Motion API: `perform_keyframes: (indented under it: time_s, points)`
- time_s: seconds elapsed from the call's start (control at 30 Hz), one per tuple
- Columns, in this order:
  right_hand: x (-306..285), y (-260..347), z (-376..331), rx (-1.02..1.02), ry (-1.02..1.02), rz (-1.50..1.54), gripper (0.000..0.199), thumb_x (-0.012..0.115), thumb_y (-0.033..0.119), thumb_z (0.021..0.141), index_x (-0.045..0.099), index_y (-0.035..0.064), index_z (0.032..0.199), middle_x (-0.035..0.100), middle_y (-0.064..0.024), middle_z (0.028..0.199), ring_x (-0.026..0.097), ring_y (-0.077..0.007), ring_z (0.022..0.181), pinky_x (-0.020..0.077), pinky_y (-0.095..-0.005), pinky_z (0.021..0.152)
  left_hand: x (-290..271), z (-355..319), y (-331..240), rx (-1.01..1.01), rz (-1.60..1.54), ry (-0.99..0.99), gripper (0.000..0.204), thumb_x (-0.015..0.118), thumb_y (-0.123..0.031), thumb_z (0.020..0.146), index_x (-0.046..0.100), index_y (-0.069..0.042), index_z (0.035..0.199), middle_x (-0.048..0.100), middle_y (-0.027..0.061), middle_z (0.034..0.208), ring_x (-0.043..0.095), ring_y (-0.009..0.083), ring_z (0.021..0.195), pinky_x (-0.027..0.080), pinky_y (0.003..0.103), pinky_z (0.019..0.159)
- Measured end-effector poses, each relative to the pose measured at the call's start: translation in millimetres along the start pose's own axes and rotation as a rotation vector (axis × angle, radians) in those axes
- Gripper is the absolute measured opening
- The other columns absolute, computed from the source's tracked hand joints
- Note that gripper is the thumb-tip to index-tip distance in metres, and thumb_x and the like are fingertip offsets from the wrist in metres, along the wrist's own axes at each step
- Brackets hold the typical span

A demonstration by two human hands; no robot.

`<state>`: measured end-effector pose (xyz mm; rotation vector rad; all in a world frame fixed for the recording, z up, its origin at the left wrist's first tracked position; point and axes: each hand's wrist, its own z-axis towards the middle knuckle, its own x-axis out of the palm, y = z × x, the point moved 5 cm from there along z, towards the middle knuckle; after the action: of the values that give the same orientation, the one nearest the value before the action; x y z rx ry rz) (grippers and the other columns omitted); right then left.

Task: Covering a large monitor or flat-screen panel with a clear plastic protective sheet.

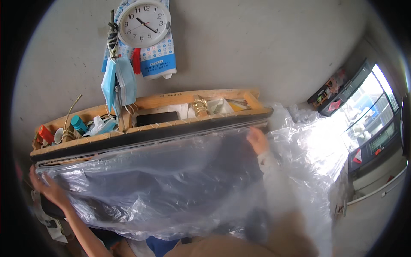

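A large, wrinkled clear plastic sheet [171, 184] spreads in front of me over a dark surface. My left hand [50, 190] is at the sheet's left edge, near its upper corner, with fingers apart and stretched out. Toward the sheet's upper right corner, my right hand [257, 140] touches the plastic just below the wooden tray. Its fingers are blurred, so I cannot tell whether they grip the film. A pale sleeve covers my right forearm, and the left forearm is bare.
Beyond the sheet, a long wooden tray [195, 122] holds a black phone-like slab [157, 118], an orange bottle [46, 134] and a teal-capped bottle [78, 124]. Blue masks [120, 83] hang above it beside a round clock [144, 23]. More clear plastic [299, 150] gathers at right.
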<state>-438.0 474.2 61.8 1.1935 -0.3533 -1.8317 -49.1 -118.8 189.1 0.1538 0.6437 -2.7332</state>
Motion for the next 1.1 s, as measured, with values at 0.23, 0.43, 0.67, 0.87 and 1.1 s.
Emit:
perform_keyframes:
  time_s: [0.23,0.43,0.67,0.87,1.1]
  points:
    - [33.1,76.6,-47.3,0.356,0.056,0.441,0.012,0.054,0.014,0.083,0.055,0.0046,0.075,0.053,0.0010,0.062,0.048,-0.0058,0.053,0.0379,-0.0210,0.049,-31.6,-88.8,76.9,0.114,0.429,0.746,0.018,0.056,-0.010,0.077,0.044,-0.004,0.066,0.047,0.0107,0.061,0.049,0.0326,0.058,0.036,0.043,0.054]
    - [76.0,173.1,-118.6,0.358,0.188,0.606,0.010,0.053,0.012,0.084,0.055,0.0024,0.087,0.052,-0.0032,0.060,0.049,-0.0074,0.054,0.0405,-0.0219,0.053,9.7,-99.6,-90.4,-0.179,-0.257,0.961,0.048,0.058,-0.002,0.067,0.051,-0.003,0.114,0.050,0.0138,0.116,0.045,0.0304,0.112,0.032,0.038,0.097]
    - [20.6,176.6,-97.0,-0.184,0.232,-0.402,0.049,0.062,0.025,0.073,0.047,0.0065,0.115,0.047,-0.0153,0.116,0.042,-0.0309,0.109,0.0314,-0.0467,0.088,56.3,-218.0,-249.1,-0.015,-0.557,1.035,0.007,0.060,-0.009,0.077,0.059,-0.003,0.080,0.058,0.0145,0.072,0.058,0.0298,0.065,0.047,0.035,0.059]
    - [57.4,217.6,-163.9,-0.275,0.396,-0.485,0.042,0.061,0.023,0.074,0.052,0.0081,0.111,0.047,-0.0132,0.120,0.040,-0.0297,0.114,0.0269,-0.0500,0.093,12.1,-99.7,-11.5,-0.017,0.259,0.733,0.012,0.050,-0.014,0.083,0.057,-0.005,0.079,0.057,0.0150,0.077,0.056,0.0352,0.074,0.044,0.039,0.061]
    - [71.0,243.9,-146.5,0.176,0.407,0.666,0.018,0.055,0.015,0.083,0.052,0.0036,0.096,0.064,-0.0088,0.076,0.062,-0.0266,0.065,0.0485,-0.0331,0.058,16.1,-101.9,28.5,-0.130,0.351,0.690,0.016,0.049,-0.020,0.084,0.056,-0.006,0.081,0.059,0.0161,0.079,0.056,0.0370,0.075,0.044,0.041,0.062]
